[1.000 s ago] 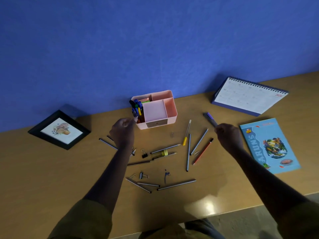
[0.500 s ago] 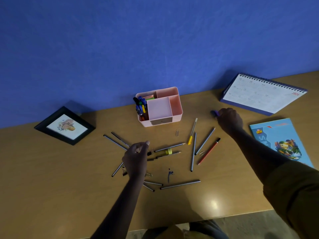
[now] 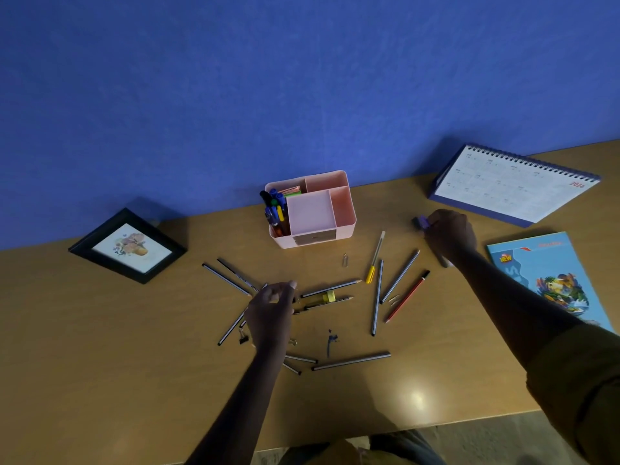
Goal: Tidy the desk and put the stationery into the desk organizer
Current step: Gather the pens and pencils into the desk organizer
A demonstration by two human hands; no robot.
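The pink desk organizer (image 3: 347, 214) stands at the back of the desk against the blue wall, with several markers (image 3: 275, 209) upright in its left compartment. Loose pens and pencils (image 3: 377, 297) lie scattered in front of it. My right hand (image 3: 449, 234) is to the organizer's right, low over the desk. It grips a purple-capped marker (image 3: 421, 223) whose cap pokes out on the left. My left hand (image 3: 273, 308) hovers over the left cluster of pens (image 3: 228, 275). Its thumb and fingers are curled close together, and I cannot see whether they pinch anything.
A black picture frame (image 3: 127, 246) lies at the back left. A desk calendar (image 3: 513, 186) leans at the back right, with a blue book (image 3: 550, 280) in front of it. A paper clip (image 3: 345, 260) and a binder clip (image 3: 243, 338) lie among the pens.
My left hand has drawn back from the organizer to the pens on the left. My right hand has carried the purple marker farther back and lower, toward the calendar.
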